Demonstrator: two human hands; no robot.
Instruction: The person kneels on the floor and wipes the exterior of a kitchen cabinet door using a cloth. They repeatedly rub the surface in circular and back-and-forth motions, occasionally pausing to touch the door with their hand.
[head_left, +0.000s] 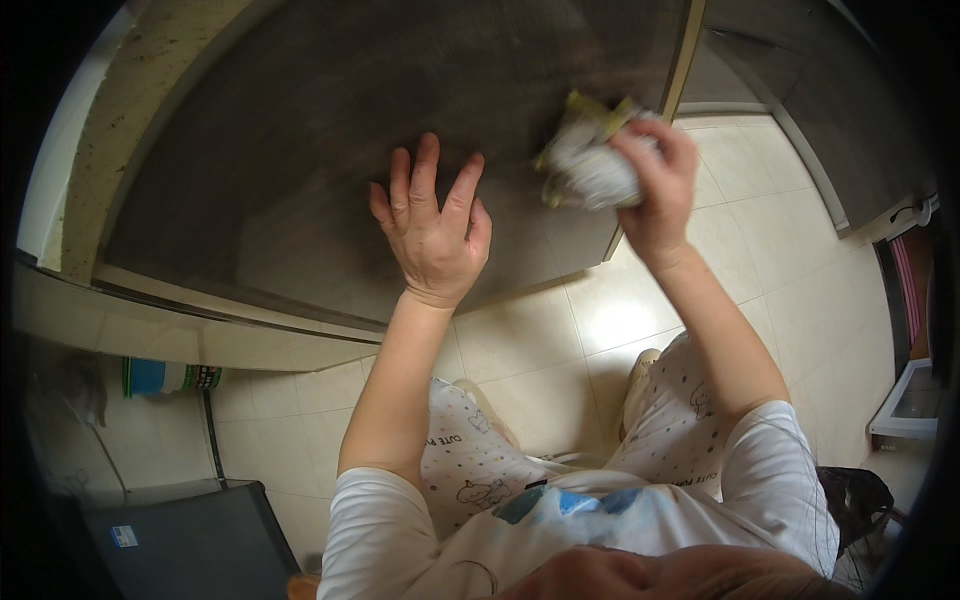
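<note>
Before me stands a dark grey-brown door panel (322, 187) with a pale edge strip (684, 64) along its right side. My left hand (437, 225) rests against the panel, fingers spread, holding nothing. To its right, my right hand (660, 180) grips a bunched white cloth (592, 165) with yellow edging. The cloth is against or very close to the panel near its right edge. Both the cloth and the right hand are blurred. The fingers on the cloth's far side are partly hidden.
Pale floor tiles (517, 330) lie below the panel. A speckled stone-like edge (112, 135) runs down the left. At lower left are a dark grey box-shaped thing (195, 540) and a blue-and-green packet (154, 376). A white frame (904, 405) and a black bag (855, 502) are at right.
</note>
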